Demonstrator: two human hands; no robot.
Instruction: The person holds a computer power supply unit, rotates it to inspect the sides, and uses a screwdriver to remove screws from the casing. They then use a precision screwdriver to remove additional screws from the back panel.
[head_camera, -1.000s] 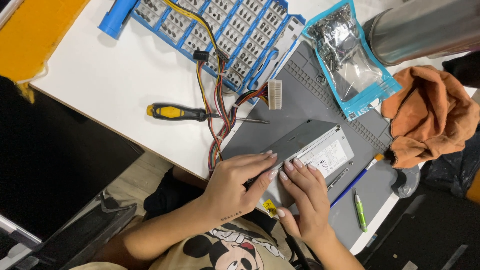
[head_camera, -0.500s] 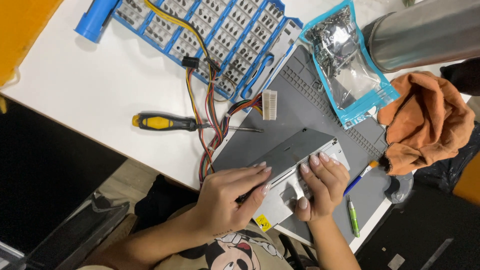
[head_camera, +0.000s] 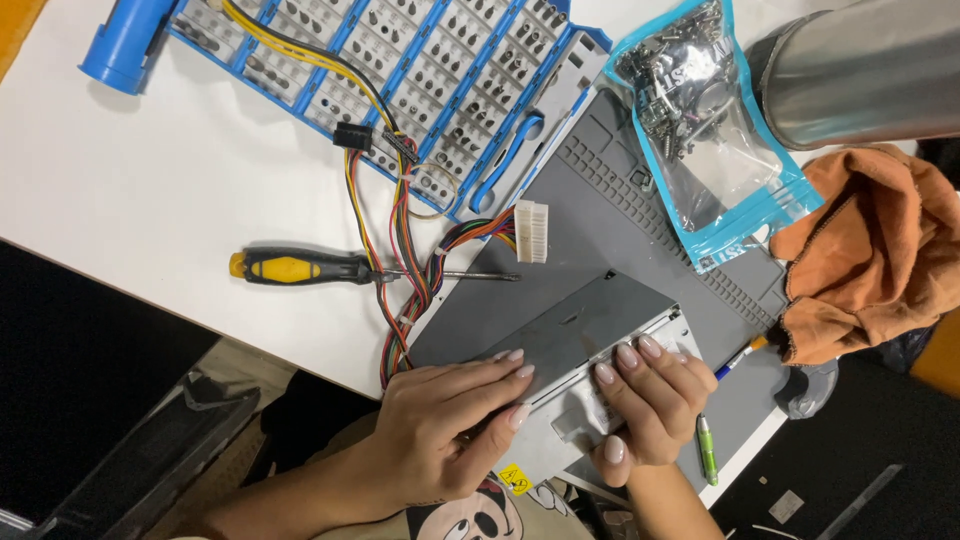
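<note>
The white bench (head_camera: 150, 200) carries a grey mat (head_camera: 620, 230), and near the mat's front edge lies a grey metal box (head_camera: 590, 345) — a power unit with a bundle of coloured wires (head_camera: 400, 270) trailing off to the left. Both hands press on it. The left hand (head_camera: 440, 425) lies flat along the box's near side, fingers stretched out, not clenched. The right hand (head_camera: 645, 400) curls over the box's label end, grip closed on its edge, thumb underneath. Behind sits a blue bit tray (head_camera: 400, 80), a steel cylinder (head_camera: 860, 75) and an orange cloth (head_camera: 870, 260). A bag of screws (head_camera: 700, 130) lies on the mat — a yellow-handled screwdriver (head_camera: 330, 268) lies just left of the wires.
</note>
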